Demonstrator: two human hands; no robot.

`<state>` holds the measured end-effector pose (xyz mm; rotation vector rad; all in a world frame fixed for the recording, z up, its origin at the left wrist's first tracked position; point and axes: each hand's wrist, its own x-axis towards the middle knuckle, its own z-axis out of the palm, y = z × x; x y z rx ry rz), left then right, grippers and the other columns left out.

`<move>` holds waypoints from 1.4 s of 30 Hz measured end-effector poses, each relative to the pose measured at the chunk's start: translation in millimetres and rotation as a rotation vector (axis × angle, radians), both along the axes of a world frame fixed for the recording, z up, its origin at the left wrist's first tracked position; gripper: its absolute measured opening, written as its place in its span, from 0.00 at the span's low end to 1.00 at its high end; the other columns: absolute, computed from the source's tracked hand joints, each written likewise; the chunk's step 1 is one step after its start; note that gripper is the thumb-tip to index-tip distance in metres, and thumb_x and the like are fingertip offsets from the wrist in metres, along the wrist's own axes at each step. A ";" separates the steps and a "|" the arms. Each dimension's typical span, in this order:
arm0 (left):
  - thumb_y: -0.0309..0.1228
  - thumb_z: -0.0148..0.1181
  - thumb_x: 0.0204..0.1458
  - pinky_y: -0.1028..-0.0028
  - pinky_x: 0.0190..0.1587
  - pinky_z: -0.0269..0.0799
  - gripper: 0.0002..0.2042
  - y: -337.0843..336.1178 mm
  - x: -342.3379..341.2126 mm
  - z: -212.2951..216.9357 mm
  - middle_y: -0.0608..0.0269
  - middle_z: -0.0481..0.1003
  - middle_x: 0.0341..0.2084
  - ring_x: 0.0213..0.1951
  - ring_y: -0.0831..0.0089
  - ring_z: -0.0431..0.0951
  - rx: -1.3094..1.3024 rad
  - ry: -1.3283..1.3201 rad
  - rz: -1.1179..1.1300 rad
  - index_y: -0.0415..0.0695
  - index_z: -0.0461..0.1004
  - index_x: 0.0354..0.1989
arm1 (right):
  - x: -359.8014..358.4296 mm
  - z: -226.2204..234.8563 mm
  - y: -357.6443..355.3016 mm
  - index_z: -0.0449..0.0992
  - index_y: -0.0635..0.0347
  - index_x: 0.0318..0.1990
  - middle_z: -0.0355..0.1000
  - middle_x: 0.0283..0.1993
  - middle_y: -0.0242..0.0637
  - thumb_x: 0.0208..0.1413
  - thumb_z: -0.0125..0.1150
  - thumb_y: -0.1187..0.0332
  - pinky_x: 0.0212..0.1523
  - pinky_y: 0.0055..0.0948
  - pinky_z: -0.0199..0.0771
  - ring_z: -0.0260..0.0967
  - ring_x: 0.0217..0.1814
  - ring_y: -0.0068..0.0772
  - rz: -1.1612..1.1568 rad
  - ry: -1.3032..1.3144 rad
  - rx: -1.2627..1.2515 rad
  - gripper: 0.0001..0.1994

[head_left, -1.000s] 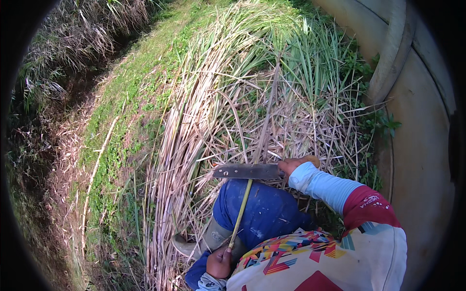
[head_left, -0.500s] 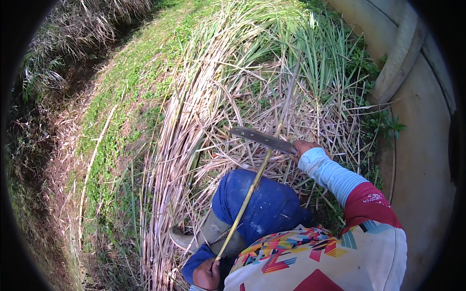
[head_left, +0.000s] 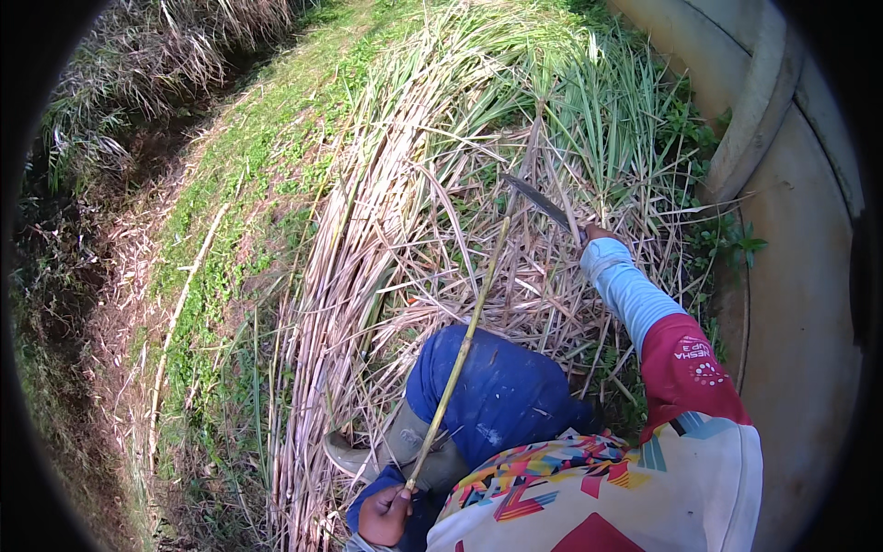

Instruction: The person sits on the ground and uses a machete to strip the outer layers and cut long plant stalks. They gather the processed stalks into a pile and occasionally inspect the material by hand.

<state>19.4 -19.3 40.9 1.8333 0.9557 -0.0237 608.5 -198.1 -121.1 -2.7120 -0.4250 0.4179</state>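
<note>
My left hand (head_left: 384,515), low in the view beside my knee, is closed round the lower end of a thin yellow-green cane stalk (head_left: 466,345). The stalk slants up across my blue-clad leg, and its upper end stands free over the dry leaves. Farther out on the right, my right hand (head_left: 596,235) grips a machete by its handle, partly hidden by the fingers. The dark machete blade (head_left: 541,201) points up and left, apart from the stalk's end. Dry, leafy cane tops (head_left: 531,152) are behind the blade.
A long pile of cut cane stalks (head_left: 317,350) lies left of my leg. Green leaves (head_left: 598,110) spread at the far end. A curved tan wall (head_left: 796,276) with a rib borders the right side. One loose stalk (head_left: 184,294) lies on the grass at left.
The machete has swung from across the stalk to beyond its upper end, up and right. The stalk, formerly running on into its leafy top, now ends short of it. My left hand shifted slightly left.
</note>
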 end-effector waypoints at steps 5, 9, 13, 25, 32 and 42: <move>0.37 0.53 0.63 0.79 0.22 0.61 0.11 -11.3 -3.3 -3.3 0.71 0.72 0.18 0.19 0.83 0.68 -0.203 -0.113 0.191 0.43 0.78 0.41 | -53.2 26.2 14.8 0.71 0.59 0.41 0.73 0.36 0.52 0.52 0.59 0.67 0.42 0.47 0.72 0.74 0.39 0.56 0.029 -0.003 0.188 0.10; 0.36 0.50 0.65 0.80 0.20 0.60 0.12 3.9 10.0 -7.4 0.69 0.71 0.18 0.17 0.81 0.66 -0.236 0.063 0.084 0.42 0.76 0.43 | -154.4 49.9 22.9 0.70 0.58 0.44 0.73 0.40 0.48 0.50 0.58 0.68 0.47 0.47 0.75 0.74 0.43 0.55 0.433 -0.081 0.267 0.13; 0.37 0.50 0.67 0.77 0.19 0.59 0.14 21.9 11.6 -20.1 0.66 0.70 0.19 0.16 0.79 0.64 -0.596 0.102 0.199 0.39 0.76 0.44 | -187.1 42.2 22.6 0.71 0.58 0.46 0.74 0.42 0.45 0.46 0.61 0.68 0.48 0.46 0.76 0.74 0.47 0.50 0.804 -0.168 0.263 0.17; 0.37 0.45 0.66 0.80 0.17 0.58 0.13 -20.1 -73.6 -13.8 0.70 0.68 0.16 0.15 0.80 0.64 -0.892 0.003 0.342 0.45 0.73 0.36 | -53.8 13.8 51.6 0.74 0.59 0.42 0.75 0.38 0.52 0.50 0.59 0.70 0.48 0.47 0.73 0.75 0.46 0.56 0.129 -0.018 -0.016 0.11; 0.36 0.49 0.65 0.81 0.20 0.63 0.13 -23.4 -92.2 -2.7 0.69 0.72 0.19 0.18 0.79 0.69 -0.676 0.118 0.414 0.42 0.78 0.42 | -155.8 34.8 35.7 0.74 0.56 0.45 0.75 0.41 0.45 0.46 0.62 0.68 0.48 0.47 0.74 0.75 0.47 0.50 0.696 -0.114 0.051 0.16; 0.40 0.51 0.65 0.81 0.20 0.60 0.13 -36.2 -114.2 16.9 0.69 0.72 0.18 0.17 0.83 0.67 -0.663 0.241 0.576 0.46 0.77 0.42 | -117.9 20.9 46.3 0.71 0.60 0.42 0.74 0.38 0.53 0.51 0.58 0.68 0.43 0.50 0.73 0.74 0.41 0.59 0.311 0.017 0.075 0.12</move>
